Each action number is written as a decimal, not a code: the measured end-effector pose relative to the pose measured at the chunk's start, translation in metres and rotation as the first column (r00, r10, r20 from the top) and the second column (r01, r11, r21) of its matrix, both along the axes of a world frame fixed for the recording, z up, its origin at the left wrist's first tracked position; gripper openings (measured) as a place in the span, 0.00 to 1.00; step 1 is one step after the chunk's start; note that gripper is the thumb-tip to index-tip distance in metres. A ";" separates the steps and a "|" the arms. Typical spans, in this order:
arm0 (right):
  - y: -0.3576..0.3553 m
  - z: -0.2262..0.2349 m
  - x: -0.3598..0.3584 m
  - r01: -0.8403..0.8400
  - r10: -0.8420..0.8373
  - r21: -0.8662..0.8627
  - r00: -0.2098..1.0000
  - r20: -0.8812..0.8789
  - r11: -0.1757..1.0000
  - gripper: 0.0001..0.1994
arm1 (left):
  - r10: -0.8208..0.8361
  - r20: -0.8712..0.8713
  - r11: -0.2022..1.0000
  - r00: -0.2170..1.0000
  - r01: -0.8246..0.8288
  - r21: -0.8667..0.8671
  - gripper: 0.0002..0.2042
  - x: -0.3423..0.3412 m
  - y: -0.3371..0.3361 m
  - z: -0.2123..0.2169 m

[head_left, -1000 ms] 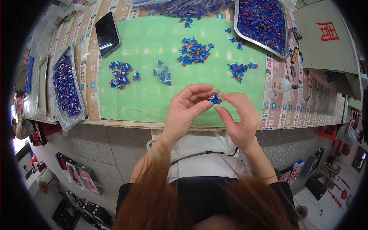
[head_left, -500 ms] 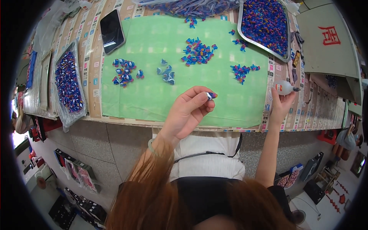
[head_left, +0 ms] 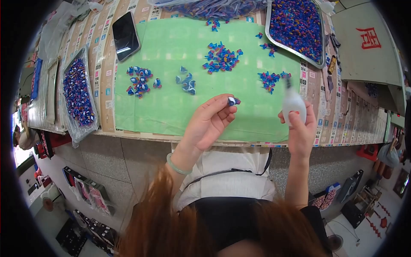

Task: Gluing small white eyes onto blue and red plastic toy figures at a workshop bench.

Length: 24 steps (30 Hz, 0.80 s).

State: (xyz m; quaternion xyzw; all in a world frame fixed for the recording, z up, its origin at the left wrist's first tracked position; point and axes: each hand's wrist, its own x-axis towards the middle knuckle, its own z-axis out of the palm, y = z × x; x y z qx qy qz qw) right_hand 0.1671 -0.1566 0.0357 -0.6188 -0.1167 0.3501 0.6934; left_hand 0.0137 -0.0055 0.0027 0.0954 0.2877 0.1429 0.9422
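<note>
Over the near part of the green cloth [head_left: 162, 115], my left hand [head_left: 208, 123] pinches a small blue-and-white plastic piece with a reddish end [head_left: 233, 101] between thumb and fingertips. My right hand [head_left: 302, 136] grips a whitish squeeze bottle [head_left: 294, 108], its dark nozzle pointing away from me and slightly blurred. Beyond the left hand lie loose blue-and-white caps [head_left: 187, 84]. Farther left sits a group of similar capped pieces [head_left: 139, 80]. Small blue-and-pink pieces [head_left: 221, 58] are heaped at the cloth's middle, and a smaller cluster of them [head_left: 269, 80] lies near the bottle's nozzle.
At the back right stands a metal tray [head_left: 295, 52] full of small coloured pieces. A plastic-wrapped tray of capped pieces [head_left: 80, 94] lies at the left. A phone [head_left: 126, 37] rests on the cloth's far left corner. A large clear bag [head_left: 209, 7] lies along the back.
My right hand has lifted the squeeze bottle from the right side of the table and brought it leftward over the cloth, turning its nozzle away from me. The left hand has hardly moved.
</note>
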 end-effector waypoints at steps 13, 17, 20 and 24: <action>0.024 -0.002 -0.028 -0.033 0.072 0.215 0.982 -0.173 0.976 0.18 | 0.026 0.017 0.999 1.000 -0.025 -0.033 0.10 -0.003 0.000 -0.003; 0.020 0.001 -0.025 -0.010 0.011 0.179 1.000 -0.005 0.984 0.18 | 0.028 -0.044 1.000 0.999 -0.028 0.013 0.08 -0.003 0.003 0.002; 0.021 0.009 -0.025 0.008 -0.041 0.156 0.977 0.209 0.988 0.17 | 0.014 -0.037 1.000 0.999 -0.013 0.019 0.07 -0.004 0.003 0.000; 0.022 0.016 -0.029 -0.011 -0.029 0.114 0.937 0.347 0.993 0.16 | -0.015 -0.064 0.999 0.998 0.017 0.029 0.06 -0.004 0.003 -0.001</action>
